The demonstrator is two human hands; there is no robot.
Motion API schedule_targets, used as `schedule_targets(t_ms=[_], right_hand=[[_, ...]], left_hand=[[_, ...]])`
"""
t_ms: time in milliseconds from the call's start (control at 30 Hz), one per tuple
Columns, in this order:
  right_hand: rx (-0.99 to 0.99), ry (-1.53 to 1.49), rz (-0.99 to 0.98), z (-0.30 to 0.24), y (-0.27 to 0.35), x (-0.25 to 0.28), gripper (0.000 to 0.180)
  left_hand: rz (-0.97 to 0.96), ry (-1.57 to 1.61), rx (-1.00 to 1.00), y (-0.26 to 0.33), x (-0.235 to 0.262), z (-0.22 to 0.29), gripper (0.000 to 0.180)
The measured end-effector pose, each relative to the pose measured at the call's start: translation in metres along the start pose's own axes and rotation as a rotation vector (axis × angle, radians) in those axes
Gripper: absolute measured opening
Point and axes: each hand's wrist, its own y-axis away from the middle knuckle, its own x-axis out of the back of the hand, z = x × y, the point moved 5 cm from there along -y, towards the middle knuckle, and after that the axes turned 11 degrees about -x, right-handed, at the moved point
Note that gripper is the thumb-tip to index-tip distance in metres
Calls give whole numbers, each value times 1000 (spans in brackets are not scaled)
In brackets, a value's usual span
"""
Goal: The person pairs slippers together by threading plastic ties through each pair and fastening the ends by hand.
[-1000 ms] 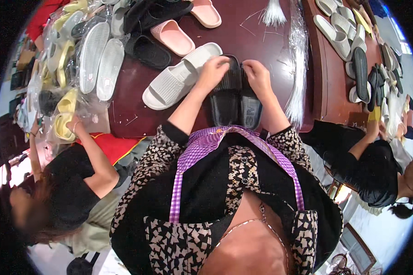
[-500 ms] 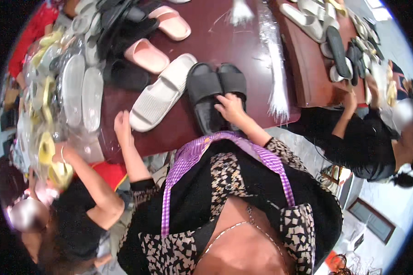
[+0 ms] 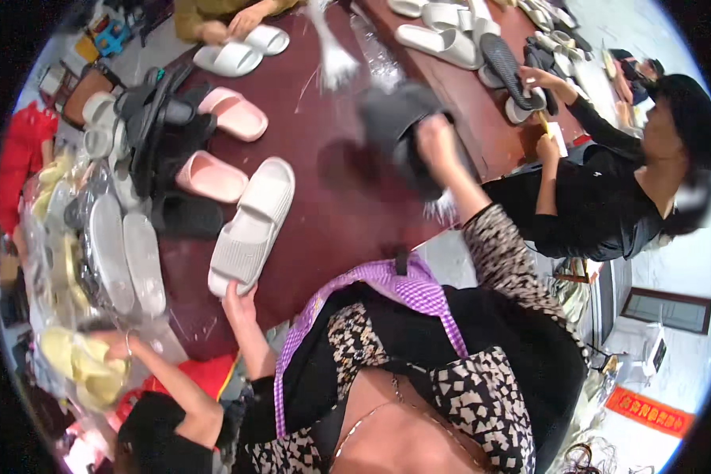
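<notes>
My right hand [image 3: 438, 146] grips a pair of black slippers [image 3: 403, 107] by the near side and holds them above the dark red table, a shadow showing to their left. Both hand and slippers are smeared by motion. At the near left, my left hand [image 3: 242, 306] has its fingers closed on the heel end of a white slipper [image 3: 247, 241] with a ribbed sole. That slipper lies at a slant, toe pointing away. Just left of it are a pink slipper [image 3: 213, 176] and a black slipper [image 3: 188, 215].
Bagged pale slippers [image 3: 112, 249] crowd the table's left side. Another pink slipper [image 3: 234, 114] lies farther off. White ties [image 3: 338, 67] lie at the far edge. Co-workers handle white slippers [image 3: 227, 58] across the table, yellow slippers [image 3: 87, 367] at left and a dark slipper [image 3: 504, 67] at right.
My right hand has lifted the black slippers off the table and carried them right and away. My left hand has come onto the white slipper's heel. The whole view has shifted.
</notes>
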Motion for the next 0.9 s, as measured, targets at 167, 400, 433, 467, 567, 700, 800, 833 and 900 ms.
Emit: schedule_targets(t_ms=[167, 400, 433, 467, 567, 700, 800, 833, 900], right_hand=[[-26, -18, 74, 72, -97, 86, 24], [71, -368, -139, 29, -11, 3, 30], [-368, -543, -580, -4, 27, -19, 33], [-361, -501, -714, -18, 53, -41, 40], [-611, -873, -783, -63, 109, -77, 35], [-892, -1274, -813, -57, 134, -111, 30], [-905, -1211, -759, -40, 135, -118, 26], [-941, -1170, -687, -27, 133, -117, 25], [-1007, -1085, -539, 2, 124, -109, 22]], left_hand=[[-13, 79, 29, -11, -20, -13, 49], [-54, 128, 164, 8, -45, -25, 44], [-74, 139, 176, 13, -46, -25, 44], [-79, 134, 178, 16, -51, -23, 44], [-192, 78, 223, 25, -67, -23, 45], [-224, -21, 224, 37, -78, -26, 47], [-225, -28, 235, 37, -77, -26, 46], [-225, -28, 239, 35, -76, -26, 45], [-202, -39, 173, 24, -69, -17, 44]])
